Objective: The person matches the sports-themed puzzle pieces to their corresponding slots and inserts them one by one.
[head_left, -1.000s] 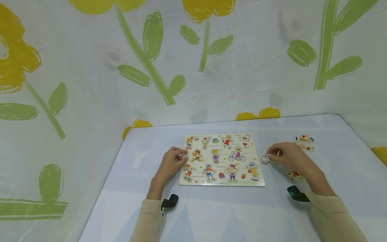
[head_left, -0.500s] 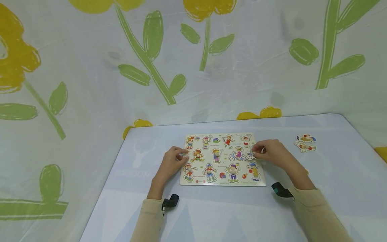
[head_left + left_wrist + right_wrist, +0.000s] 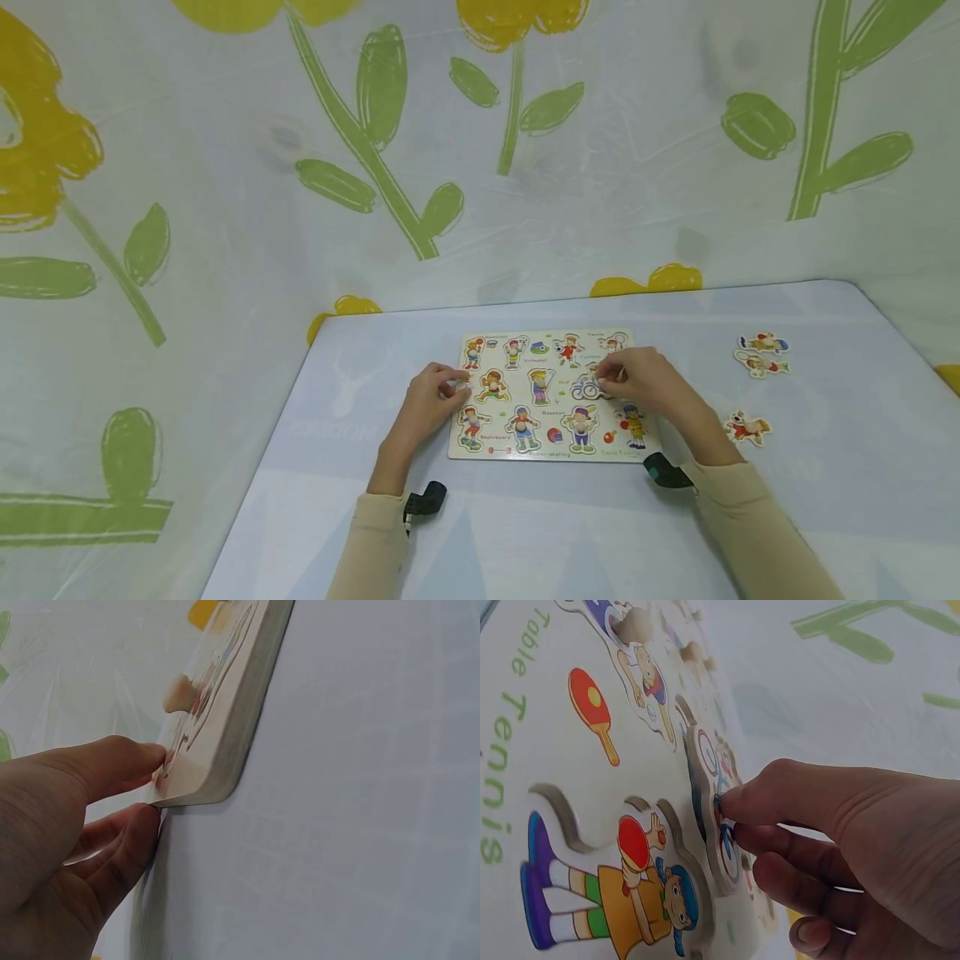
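Nearest, the pale blue-and-white tabletop [image 3: 555, 533] lay bare from the two beige sleeves up to the board's near edge, leaving room for both forearms to shift. The black wrist camera [image 3: 666, 471] on the right side sat close to the board's near right corner, so a low sweep there could have caught the rim.

The left hand [image 3: 427, 400] appeared to pinch the left edge of the flat cream wooden puzzle board [image 3: 517, 392], thumb on top and fingers at the side; that hold seemed worth keeping to stop the board sliding.

The right hand [image 3: 645, 379], thumb and fingertips closed together, held the thin wooden bicycle-rider piece [image 3: 715, 784] over the right end of the board's middle row; whether by a knob could not be told. The piece looked tilted above its bicycle-shaped cut-out [image 3: 684, 711]. Seating it well called for levelling it, matching both wheels to the outline, then pressing evenly, with the little finger clear of the board.

Rightward, a red-clad loose piece [image 3: 747, 427] lay near the forearm; farther off, a racket piece [image 3: 762, 364] and a blue-ended piece [image 3: 763, 342] lay just beside each other, with open tabletop between them and the board. Beyond the table's far edge hung the flowered white curtain [image 3: 637, 167].
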The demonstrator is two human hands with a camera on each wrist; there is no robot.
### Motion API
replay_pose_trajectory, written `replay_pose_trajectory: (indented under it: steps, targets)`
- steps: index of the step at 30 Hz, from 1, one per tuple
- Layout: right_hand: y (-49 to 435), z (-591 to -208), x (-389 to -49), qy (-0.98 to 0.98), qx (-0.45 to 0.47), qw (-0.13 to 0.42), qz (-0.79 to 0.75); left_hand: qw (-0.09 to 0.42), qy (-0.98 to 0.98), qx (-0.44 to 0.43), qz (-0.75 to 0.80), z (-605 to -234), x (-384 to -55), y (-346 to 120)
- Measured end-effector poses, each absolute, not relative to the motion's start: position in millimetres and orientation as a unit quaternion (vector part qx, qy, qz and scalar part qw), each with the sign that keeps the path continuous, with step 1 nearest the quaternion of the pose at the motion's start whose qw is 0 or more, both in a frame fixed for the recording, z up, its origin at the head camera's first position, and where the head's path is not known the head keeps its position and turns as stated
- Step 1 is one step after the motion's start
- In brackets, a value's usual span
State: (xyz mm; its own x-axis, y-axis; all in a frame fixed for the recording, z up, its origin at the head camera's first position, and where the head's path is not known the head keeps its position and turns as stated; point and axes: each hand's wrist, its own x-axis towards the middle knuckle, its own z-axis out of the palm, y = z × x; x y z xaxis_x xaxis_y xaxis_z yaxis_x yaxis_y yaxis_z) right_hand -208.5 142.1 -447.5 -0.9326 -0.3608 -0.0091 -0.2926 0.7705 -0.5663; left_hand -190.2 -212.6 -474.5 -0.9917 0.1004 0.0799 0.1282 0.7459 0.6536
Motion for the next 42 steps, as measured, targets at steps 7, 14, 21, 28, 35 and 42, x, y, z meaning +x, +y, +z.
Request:
replay_pose_trajectory:
  steps: [7, 14, 21, 28, 35, 42]
  targets:
    - [132.9, -447.9, -208.8, 0.94, -0.186, 0.053, -0.28, 0.025, -0.935, -0.061, -0.348, -475.3, -190.4, -212.6]
    - [127.5, -451.0, -208.5, 0.94, -0.186, 0.047, -0.283, 0.027, -0.936, -0.061, -0.346, -476.3, -190.3, -212.0]
    - [125.4, -453.4, -207.8, 0.939, -0.188, 0.042, -0.284, 0.029, -0.936, -0.059, -0.347, -478.0, -190.8, -211.8]
    - [124.8, -451.1, -207.0, 0.94, -0.192, 0.034, -0.281, 0.029, -0.937, -0.058, -0.344, -478.1, -191.4, -212.0]
    - [125.5, -451.3, -207.3, 0.94, -0.183, 0.045, -0.283, 0.03, -0.937, -0.058, -0.343, -478.8, -192.2, -212.5]
    - [126.6, -454.5, -207.5, 0.944, -0.178, 0.045, -0.275, 0.033, -0.937, -0.061, -0.343, -478.3, -191.6, -211.8]
